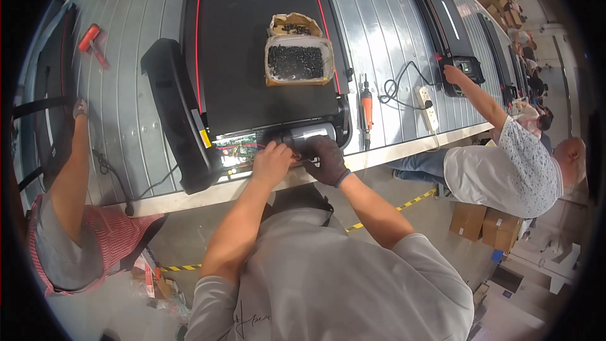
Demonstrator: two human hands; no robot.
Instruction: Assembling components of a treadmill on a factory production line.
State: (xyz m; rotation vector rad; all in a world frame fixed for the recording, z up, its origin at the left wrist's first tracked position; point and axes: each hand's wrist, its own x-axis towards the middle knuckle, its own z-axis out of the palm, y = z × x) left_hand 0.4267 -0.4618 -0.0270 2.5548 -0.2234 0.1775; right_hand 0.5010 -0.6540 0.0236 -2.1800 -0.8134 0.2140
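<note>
A black treadmill (255,44) with red side lines lies before me on the metal table, its near-end compartment uncovered. In it are a green circuit board (238,150) and a silver motor cylinder (314,131). My bare left hand (273,164) is pinched together beside the board, at a red wire (252,145) that runs under its fingers. Close on its right, my right hand (327,161) wears a dark glove and curls at the motor's near side. What the gloved fingers hold is hidden. The black motor cover (178,110) lies left of the compartment.
A box of small black screws (297,63) sits on the treadmill deck. To the right lie an orange electric screwdriver (367,110) and a white power strip (427,110); at left, a red-headed mallet (93,41). Co-workers stand on both sides, one reaching to a console (466,72).
</note>
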